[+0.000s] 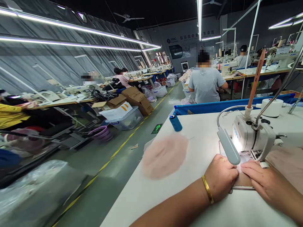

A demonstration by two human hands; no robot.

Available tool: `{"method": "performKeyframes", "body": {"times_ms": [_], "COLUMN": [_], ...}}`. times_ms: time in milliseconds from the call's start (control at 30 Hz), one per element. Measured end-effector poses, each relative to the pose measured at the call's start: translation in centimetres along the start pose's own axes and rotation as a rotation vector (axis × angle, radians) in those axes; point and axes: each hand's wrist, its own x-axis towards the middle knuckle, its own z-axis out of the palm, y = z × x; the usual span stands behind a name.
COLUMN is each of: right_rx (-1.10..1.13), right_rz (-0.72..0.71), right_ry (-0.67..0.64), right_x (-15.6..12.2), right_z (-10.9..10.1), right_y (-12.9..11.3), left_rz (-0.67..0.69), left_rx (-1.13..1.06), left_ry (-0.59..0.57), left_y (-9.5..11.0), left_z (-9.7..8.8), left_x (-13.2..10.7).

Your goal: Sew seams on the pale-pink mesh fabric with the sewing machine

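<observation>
My left hand (221, 176), with a gold bracelet and a ring, has its fingers curled closed on a small piece of pale pink fabric (243, 180) in front of the needle area. From the other side my right hand (264, 179) grips the same piece, its fingers bent over the fabric and nearly touching the left. Both hands rest low at the white sewing machine (252, 132). A grey lamp head (228, 147) hangs just above the left fingers and hides part of the stitching spot. More pink fabric (287, 165) lies beyond the right wrist.
A blurred pink fabric pile (165, 156) lies on the white table (199, 192), left of my hands. A blue thread spool (175, 123) and white thread cone (272, 107) stand farther back. One co-worker (204, 83) sits ahead; boxes (137, 97) line the aisle.
</observation>
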Motion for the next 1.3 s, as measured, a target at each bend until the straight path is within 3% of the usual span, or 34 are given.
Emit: {"method": "performKeyframes", "body": {"times_ms": [200,467,667,733,833,967,1067,1167,1233,1300], "right_rx": [-0.035,-0.129,-0.108,-0.068,0.014,0.088,0.228,0.326,0.394,0.46], "right_rz": [0.114,0.112,0.083,0.036,-0.11,-0.25,-0.357,-0.398,-0.418,-0.458], "right_ry": [0.02,0.085,0.109,0.115,0.113,0.049,0.003,-0.075,-0.1,-0.039], "right_x": [-0.5,1.2,0.6,0.2,0.2,1.0,1.4,1.5,1.4,1.3], "right_z": [1.3,0.5,0.6,0.9,1.1,0.9,0.3,-0.3,-0.1,0.4], "right_y": [1.0,0.5,0.9,0.9,0.0,-2.5,-3.7,-4.0,-4.1,-4.2], "left_rz": [-0.053,-0.126,-0.199,-0.23,-0.279,-0.199,-0.273,-0.374,-0.393,-0.38], "left_rx": [0.021,0.009,0.027,0.055,0.126,0.115,0.16,0.183,0.183,0.183], "left_ry": [0.026,0.05,0.068,-0.001,-0.198,-0.4,-0.294,-0.166,-0.163,-0.185], "left_y": [-0.7,-1.3,-1.6,-1.3,0.0,1.0,0.1,-1.4,-2.0,-2.2], "left_z": [0.5,0.5,-0.2,-0.8,-2.6,-5.6,-6.3,-5.3,-4.3,-3.5], "left_x": [0.7,0.9,0.6,0.3,-0.4,-1.1,-0.9,-0.4,-0.3,-0.3]}}
